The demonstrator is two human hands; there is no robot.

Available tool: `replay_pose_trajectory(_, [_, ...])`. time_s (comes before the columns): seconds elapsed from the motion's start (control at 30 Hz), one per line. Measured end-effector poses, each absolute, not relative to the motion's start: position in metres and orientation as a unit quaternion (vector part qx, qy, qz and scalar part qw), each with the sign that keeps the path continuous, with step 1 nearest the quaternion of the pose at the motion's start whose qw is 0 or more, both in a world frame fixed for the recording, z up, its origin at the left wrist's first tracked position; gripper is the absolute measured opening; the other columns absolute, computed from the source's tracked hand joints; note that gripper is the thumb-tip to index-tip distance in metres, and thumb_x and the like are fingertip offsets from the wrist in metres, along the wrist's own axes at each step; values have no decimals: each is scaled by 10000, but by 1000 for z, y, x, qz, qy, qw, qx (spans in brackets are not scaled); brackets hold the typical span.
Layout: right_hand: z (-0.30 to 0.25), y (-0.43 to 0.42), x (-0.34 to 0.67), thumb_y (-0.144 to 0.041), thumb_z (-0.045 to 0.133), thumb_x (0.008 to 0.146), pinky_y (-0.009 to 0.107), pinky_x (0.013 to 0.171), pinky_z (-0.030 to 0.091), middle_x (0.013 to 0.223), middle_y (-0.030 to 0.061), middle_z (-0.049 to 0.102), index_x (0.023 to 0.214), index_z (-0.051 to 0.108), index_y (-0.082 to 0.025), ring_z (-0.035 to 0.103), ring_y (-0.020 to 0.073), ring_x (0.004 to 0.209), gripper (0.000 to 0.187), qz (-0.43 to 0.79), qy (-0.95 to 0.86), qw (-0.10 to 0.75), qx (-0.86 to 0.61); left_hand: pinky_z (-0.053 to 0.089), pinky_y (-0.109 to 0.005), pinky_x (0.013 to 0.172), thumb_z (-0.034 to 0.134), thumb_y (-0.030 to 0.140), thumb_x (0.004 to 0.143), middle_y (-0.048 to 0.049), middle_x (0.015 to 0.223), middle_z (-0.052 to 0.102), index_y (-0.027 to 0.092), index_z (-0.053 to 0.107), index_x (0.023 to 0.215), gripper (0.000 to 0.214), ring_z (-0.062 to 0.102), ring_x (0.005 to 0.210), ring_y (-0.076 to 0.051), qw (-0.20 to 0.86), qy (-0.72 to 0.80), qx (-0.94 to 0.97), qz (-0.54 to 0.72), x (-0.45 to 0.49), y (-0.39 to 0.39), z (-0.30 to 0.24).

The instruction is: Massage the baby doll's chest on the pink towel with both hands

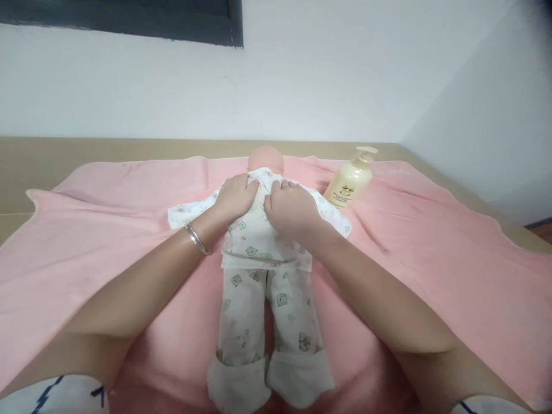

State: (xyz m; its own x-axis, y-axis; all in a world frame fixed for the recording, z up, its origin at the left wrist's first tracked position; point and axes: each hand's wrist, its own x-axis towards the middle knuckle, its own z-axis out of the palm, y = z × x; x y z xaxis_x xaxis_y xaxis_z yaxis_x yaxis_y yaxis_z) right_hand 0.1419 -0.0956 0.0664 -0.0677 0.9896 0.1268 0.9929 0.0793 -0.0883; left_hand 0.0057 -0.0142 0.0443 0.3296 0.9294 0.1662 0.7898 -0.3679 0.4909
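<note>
A baby doll (266, 159) lies stretched out with its head away from me and its face out of sight. It wears a white printed shirt (259, 244) and matching trousers (287, 313) with turned-up foot cuffs. My left hand (236, 196) rests on the upper part of the shirt by one shoulder, thumb apart from the fingers, whose tips are partly hidden. Close beside it, my right hand (293, 208) is on the shirt near the collar, its fingers curled against the cloth. The shirt's sleeves spread out to both sides.
A pink blanket (129, 230) with folds lies under the doll. A pale yellow pump bottle (351, 178) leans or lies tilted on it, right of the doll's head. The tan surface's edge (129, 146) shows at the back, against a white wall (323, 75).
</note>
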Motion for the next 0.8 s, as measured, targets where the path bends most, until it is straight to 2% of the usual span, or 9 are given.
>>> replay_pose_trajectory(0.1, [61,-79,155,-193,337,1038,453,1120,491,1375,256,653,1297,662,-7,600,369,1308,455,61,-727,152,-667,526,-483,1066,315,314,1046,-213,1227,711,75,668,1198,452,669,1163,-343,119,534,820,168,13,-34,51])
replay_pose_trajectory(0.17, [56,-66,164,-179,330,1017,455,1150,468,1399,260,634,1297,653,5,580,364,1330,465,86,-725,172,-661,484,-499,1140,335,228,1026,-240,1280,681,35,648,1252,432,628,1254,-358,52,508,846,157,19,-51,52])
replay_pose_trajectory(0.23, [52,-59,170,-168,322,1011,465,1200,417,1411,282,616,1302,632,37,549,369,1361,471,76,-732,173,-654,451,-503,1187,355,134,982,-223,1260,686,51,668,1205,394,607,1288,-351,9,465,870,161,23,-63,51])
replay_pose_trajectory(0.3, [49,-57,172,-188,307,1034,483,1228,379,1465,298,578,1345,590,53,506,378,1408,485,55,-742,169,-646,473,-476,1165,360,106,965,-195,1212,703,86,684,1135,367,631,1245,-323,30,451,876,170,24,-66,53])
replay_pose_trajectory(0.43, [54,-75,162,-298,266,1121,504,1199,400,1508,301,553,1452,513,52,513,404,1415,542,21,-748,131,-650,512,-421,1083,345,209,1009,-189,1264,711,99,676,1146,376,656,1220,-304,136,509,834,165,16,-44,57])
replay_pose_trajectory(0.53, [64,-95,146,-309,309,1124,499,1114,459,1348,314,645,1430,532,65,602,431,1293,531,-25,-743,72,-665,526,-419,1022,328,333,1039,-168,1207,743,143,693,1032,412,684,1159,-311,177,526,816,164,9,-23,56])
replay_pose_trajectory(0.6, [68,-102,138,-286,360,1105,497,1066,483,1264,315,672,1391,563,63,635,435,1222,495,-44,-738,49,-672,538,-421,990,310,392,1050,-171,1183,749,150,691,1028,451,696,1114,-309,188,532,807,175,8,-16,53])
replay_pose_trajectory(0.7, [68,-98,138,-242,364,1083,485,1059,500,1307,293,664,1354,608,22,631,412,1241,450,-16,-733,77,-675,526,-460,1048,297,389,1057,-229,1257,715,88,670,1171,492,669,1186,-341,154,552,802,169,11,-21,50])
replay_pose_trajectory(0.8, [62,-78,152,-234,310,1084,463,1101,492,1387,264,640,1327,631,-11,600,376,1312,460,50,-732,130,-667,494,-494,1120,289,313,1059,-271,1310,675,14,638,1257,500,621,1275,-371,105,544,820,142,18,-41,51])
